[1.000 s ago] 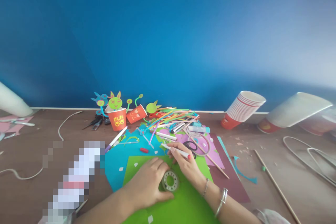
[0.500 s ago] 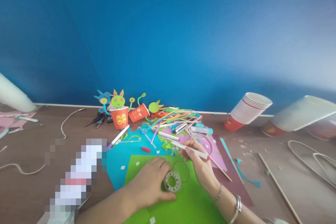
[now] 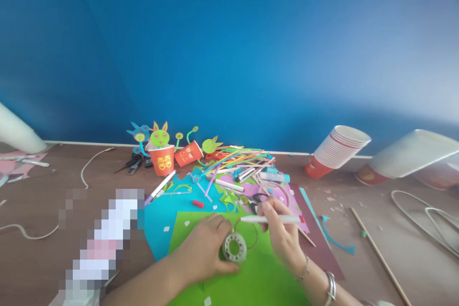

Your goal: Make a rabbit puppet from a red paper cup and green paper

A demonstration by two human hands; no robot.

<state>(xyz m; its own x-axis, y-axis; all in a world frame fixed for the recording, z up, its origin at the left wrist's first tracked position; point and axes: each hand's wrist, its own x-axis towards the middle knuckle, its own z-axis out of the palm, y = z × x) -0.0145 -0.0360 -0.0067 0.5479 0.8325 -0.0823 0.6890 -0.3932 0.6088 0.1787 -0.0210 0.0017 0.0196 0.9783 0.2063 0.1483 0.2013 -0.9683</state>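
My left hand [image 3: 206,244] is curled round a small roll of clear tape [image 3: 242,253], thumb at its near side and fingertips at its far side, on a green sheet of paper [image 3: 258,282]. A thin drawn circle [image 3: 256,238] shows on the green sheet, partly covered by the roll. In a pinch, my right hand [image 3: 281,234] holds an uncapped red marker [image 3: 253,219], nearly level, with its tip pointing left just beyond the roll. A loose red cap [image 3: 198,204] rests on the blue paper [image 3: 161,227]. Scissor handles [image 3: 260,197] appear partly behind my right hand.
Two decorated red paper cups [image 3: 163,161] stand or lean at the back, near a heap of coloured sticks [image 3: 244,158]. A tilted stack of paper cups [image 3: 339,148] is at the right. A wooden stick [image 3: 380,256] and a white cable [image 3: 409,205] lie on the brown table.
My right hand has lowered and moved slightly right, turning the marker nearly level and bringing its tip close to the tape roll. My left hand stays on the roll.
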